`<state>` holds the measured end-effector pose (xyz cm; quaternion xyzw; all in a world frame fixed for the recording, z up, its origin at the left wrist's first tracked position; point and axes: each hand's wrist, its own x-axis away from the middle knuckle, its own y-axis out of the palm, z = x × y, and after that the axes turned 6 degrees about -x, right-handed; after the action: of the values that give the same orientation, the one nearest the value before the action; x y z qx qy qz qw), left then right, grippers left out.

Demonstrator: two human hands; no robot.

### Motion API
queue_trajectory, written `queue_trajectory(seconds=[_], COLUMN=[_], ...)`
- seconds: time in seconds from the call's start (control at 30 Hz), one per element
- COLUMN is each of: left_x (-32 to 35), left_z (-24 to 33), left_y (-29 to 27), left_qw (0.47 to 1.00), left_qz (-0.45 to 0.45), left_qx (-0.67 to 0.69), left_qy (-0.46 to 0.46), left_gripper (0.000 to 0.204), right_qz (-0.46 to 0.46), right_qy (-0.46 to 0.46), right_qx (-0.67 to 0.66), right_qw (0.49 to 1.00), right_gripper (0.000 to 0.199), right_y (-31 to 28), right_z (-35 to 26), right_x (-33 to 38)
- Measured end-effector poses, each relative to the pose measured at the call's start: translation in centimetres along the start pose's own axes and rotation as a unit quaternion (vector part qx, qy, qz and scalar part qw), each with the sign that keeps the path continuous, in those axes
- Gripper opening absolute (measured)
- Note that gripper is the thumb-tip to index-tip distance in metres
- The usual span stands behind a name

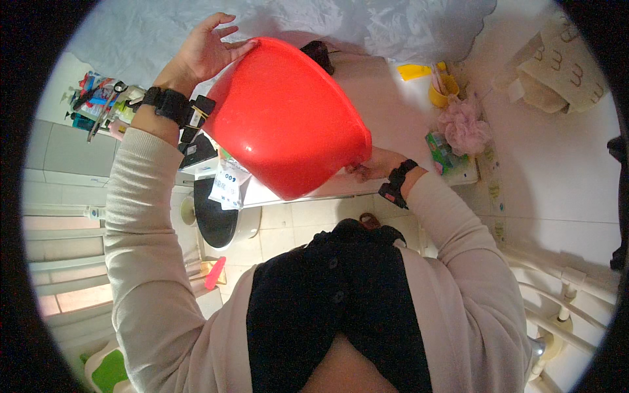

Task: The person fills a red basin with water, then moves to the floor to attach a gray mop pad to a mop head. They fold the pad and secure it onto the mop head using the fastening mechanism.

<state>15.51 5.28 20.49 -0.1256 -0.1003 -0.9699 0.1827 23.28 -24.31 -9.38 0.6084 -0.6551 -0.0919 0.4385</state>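
Note:
A large red plastic basin is tilted on its side in front of me, its smooth outer side toward me and its inside hidden. My right hand is closed on the basin's rim at the lower right, its fingers partly behind the edge. At the upper left, my left hand has its fingers spread apart in the air, with only the thumb against the upper rim. Behind the basin lies a white surface, with a crumpled pale plastic sheet along the far side.
On the right stand a yellow cup, a pink shower puff and a green packet. Bottles crowd the left, above a black-lidded toilet. A beige towel hangs at the far right; white pipes run below it.

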Motion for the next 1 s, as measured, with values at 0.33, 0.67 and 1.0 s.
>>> queue_trajectory(seconds=[0.33, 0.67, 1.0], left_x=[4.3, 8.4, 8.7], left_z=[-0.3, -12.2, -23.7], left_y=[-1.9, -4.0, -5.0], left_qw=[0.998, 0.989, 0.971], left_qz=[0.047, 0.078, 0.203], left_qx=[-0.033, -0.007, -0.024], left_qy=[0.039, -0.121, -0.122], left_gripper=[0.073, 0.023, 0.017], right_qz=[0.036, 0.243, 0.182], right_qy=[-0.071, -0.204, -0.289], right_qx=[0.2, 0.424, 0.463], right_qw=[0.977, 0.848, 0.818], right_gripper=[0.011, 0.035, 0.048], right_y=[0.4, -4.2, -2.3], right_z=[-1.8, -5.9, -10.0], right_x=[2.1, 4.7, 5.9])
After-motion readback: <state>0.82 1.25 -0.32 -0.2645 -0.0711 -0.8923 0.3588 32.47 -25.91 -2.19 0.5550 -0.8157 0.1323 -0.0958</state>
